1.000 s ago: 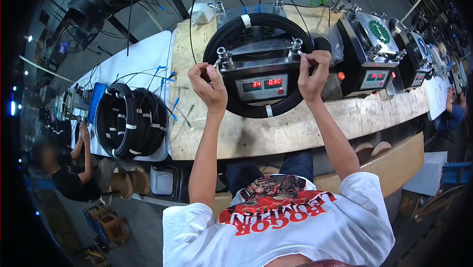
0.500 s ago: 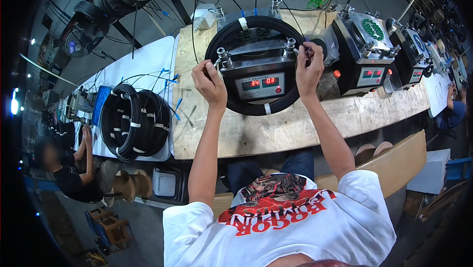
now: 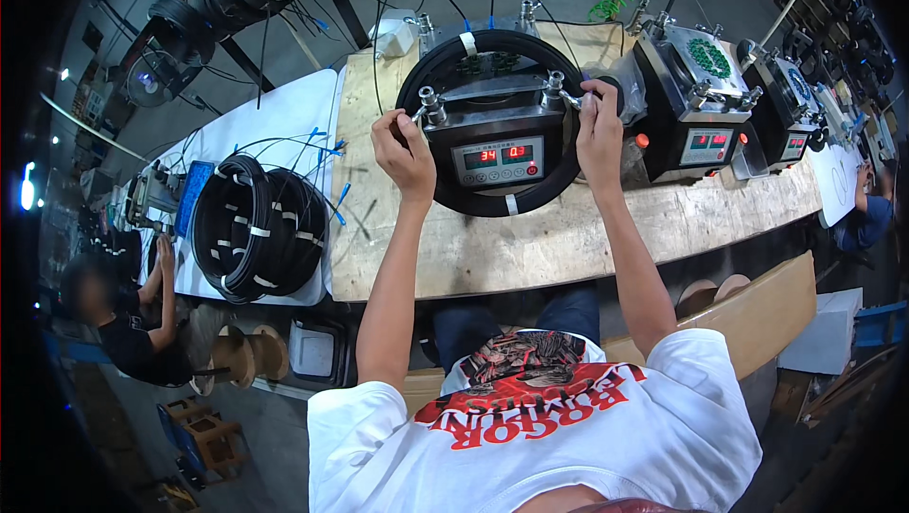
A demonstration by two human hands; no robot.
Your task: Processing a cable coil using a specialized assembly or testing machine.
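Before me stands a dark box-shaped machine (image 3: pixel 445 149) with a lit red-digit display (image 3: pixel 495 163). A ring of black cable (image 3: pixel 473 203), bound with white tape, surrounds its front. Two silver clamp posts rise at its front corners. My left hand (image 3: pixel 405 153) is closed, thumb and fingers pinching the small metal lever of the left post (image 3: pixel 431 108). On the other side, my right hand (image 3: pixel 599 134) is closed around the end of the lever of the right post (image 3: pixel 554 89). The fingers cover both lever ends.
Several black cable coils (image 3: pixel 260 229) with blue-tipped ends lie on a white table at left. Two similar machines (image 3: pixel 696 101) stand to the right on the plywood bench (image 3: pixel 454 257). A clear plastic bag (image 3: pixel 630 87) is beside my right hand. Other people (image 3: pixel 137 333) work at both sides.
My right hand has shifted slightly, and more of the right lever shows beside its fingers. The left hand stays at its lever with little change.
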